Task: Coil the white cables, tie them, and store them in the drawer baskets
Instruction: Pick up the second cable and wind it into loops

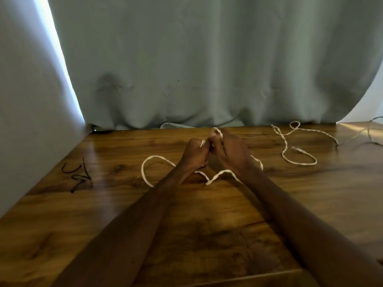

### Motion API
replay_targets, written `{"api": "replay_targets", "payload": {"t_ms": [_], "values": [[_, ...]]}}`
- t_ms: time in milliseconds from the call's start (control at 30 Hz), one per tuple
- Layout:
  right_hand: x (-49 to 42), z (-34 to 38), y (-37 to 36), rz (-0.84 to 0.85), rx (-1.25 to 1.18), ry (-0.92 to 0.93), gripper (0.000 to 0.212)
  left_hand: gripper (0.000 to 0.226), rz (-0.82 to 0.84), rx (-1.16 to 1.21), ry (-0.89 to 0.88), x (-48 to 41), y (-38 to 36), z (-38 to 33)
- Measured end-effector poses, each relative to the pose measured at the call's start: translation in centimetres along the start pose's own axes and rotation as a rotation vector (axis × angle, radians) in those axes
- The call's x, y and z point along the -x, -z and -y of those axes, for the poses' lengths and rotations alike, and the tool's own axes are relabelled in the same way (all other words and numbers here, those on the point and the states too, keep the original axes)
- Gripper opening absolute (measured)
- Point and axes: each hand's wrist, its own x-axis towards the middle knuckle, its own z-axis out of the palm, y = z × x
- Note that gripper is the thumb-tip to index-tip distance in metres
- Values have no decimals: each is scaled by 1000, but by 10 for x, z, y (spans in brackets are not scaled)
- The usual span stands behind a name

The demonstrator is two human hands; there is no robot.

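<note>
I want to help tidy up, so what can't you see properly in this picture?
Head view only:
The held white cable: its middle is hidden inside the left hand and right hand.
The thin wire at far right: cut off by the frame edge.
The black ties: too small to count.
Drawer baskets: nowhere in frame.

no readable text, labels or signs

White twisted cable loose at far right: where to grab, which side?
Probably pinch the white twisted cable at its near free end, from above: it lies flat on the wooden table, that end clear of the thin grey wire.
</note>
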Motion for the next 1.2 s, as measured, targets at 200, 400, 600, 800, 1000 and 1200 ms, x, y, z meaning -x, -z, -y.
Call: {"api": "replay_targets", "payload": {"t_ms": [200, 400, 600, 800, 1000, 1200], "values": [[4, -50, 28, -57, 503, -81, 71, 56, 91, -715, -229, -7, 9, -6], [4, -81, 58, -230, 398, -250, 74, 67, 440, -920, -282, 13, -2, -56], [-1, -85, 67, -275, 397, -271, 65, 27, 739, -1011, -256, 23, -6, -60], [-8, -72, 77, 92, 251, -286, 74, 35, 456, -921, -203, 18, -16, -24], [-4, -15, 51, 192, 415, -145, 35, 39, 43, -826, -170, 8, -55, -6], [5, -3, 42, 144, 460, -202, 24, 25, -35, -884, -231, 10, -52, -9]]}}
